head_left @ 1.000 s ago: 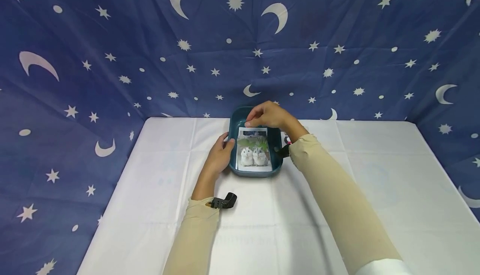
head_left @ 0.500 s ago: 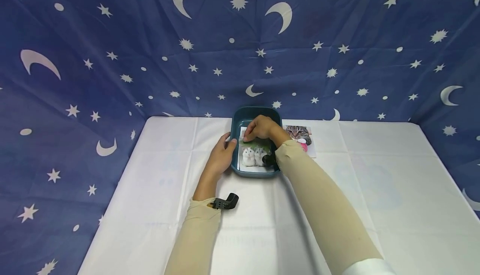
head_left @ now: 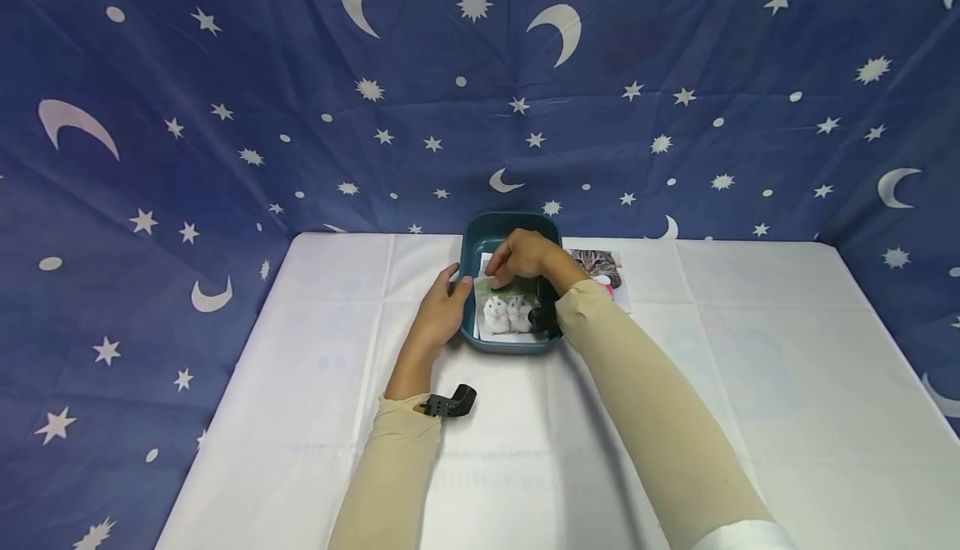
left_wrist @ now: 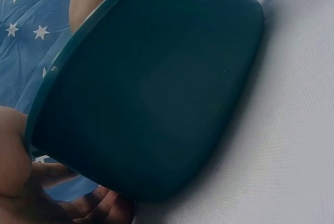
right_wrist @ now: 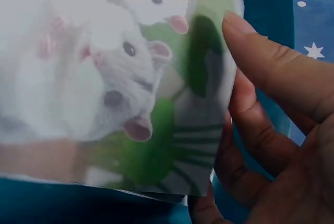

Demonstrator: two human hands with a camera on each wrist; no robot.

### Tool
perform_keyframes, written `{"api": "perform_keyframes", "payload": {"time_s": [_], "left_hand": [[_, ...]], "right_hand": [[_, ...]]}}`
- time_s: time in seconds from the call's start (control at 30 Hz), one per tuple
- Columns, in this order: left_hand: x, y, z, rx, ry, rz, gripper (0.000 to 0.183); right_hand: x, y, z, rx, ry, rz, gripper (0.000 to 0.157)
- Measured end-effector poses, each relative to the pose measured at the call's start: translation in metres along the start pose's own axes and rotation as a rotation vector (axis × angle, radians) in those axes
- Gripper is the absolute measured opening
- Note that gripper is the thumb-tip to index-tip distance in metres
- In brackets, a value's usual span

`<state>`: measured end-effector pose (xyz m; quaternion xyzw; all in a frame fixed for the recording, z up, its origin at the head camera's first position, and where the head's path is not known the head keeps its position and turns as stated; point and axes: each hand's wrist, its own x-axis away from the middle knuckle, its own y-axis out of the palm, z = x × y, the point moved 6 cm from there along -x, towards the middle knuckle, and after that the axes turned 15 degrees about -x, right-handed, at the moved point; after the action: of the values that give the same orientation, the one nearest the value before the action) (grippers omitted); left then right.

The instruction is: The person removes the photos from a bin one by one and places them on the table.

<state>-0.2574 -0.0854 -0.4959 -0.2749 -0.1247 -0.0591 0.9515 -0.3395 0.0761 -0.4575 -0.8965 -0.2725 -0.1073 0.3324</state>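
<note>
A dark teal plastic basin (head_left: 471,317) stands at the far side of the table. My left hand (head_left: 441,307) holds its left side, the thumb at the rim and the fingers along the outer wall, as the left wrist view also shows. Inside lies a small stack of photo prints, the top one a photo of two white hamsters (head_left: 497,317). My right hand (head_left: 522,255) reaches into the basin and pinches the far edge of that hamster photo (right_wrist: 130,78). In the right wrist view the thumb is on its face and the fingers are behind it.
Right of the basin, a cat photo (head_left: 600,268) lies on the white tablecloth (head_left: 750,383), partly behind my right wrist. A dark blue curtain (head_left: 420,50) with moons and stars hangs right behind the basin. Each wrist carries a small black camera (head_left: 453,402).
My right hand has come down and nearer from above the basin's far end and now pinches the hamster photo's edge. The cat photo has come into fuller view. My left hand stays on the basin.
</note>
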Motion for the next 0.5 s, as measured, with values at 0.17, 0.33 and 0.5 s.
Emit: {"api": "perform_keyframes", "payload": {"time_s": [0.17, 0.33, 0.5], "left_hand": [[-0.001, 0.001, 0.000, 0.013, 0.004, -0.002, 0.059], [-0.002, 0.001, -0.002, 0.014, -0.008, 0.000, 0.059], [-0.001, 0.001, -0.001, 0.012, -0.009, -0.003, 0.060]], "right_hand": [[0.004, -0.006, -0.004, 0.027, -0.035, 0.012, 0.013], [0.009, -0.010, -0.011, 0.044, -0.076, 0.005, 0.010], [0.014, -0.015, -0.013, 0.055, -0.091, 0.006, 0.010]]}}
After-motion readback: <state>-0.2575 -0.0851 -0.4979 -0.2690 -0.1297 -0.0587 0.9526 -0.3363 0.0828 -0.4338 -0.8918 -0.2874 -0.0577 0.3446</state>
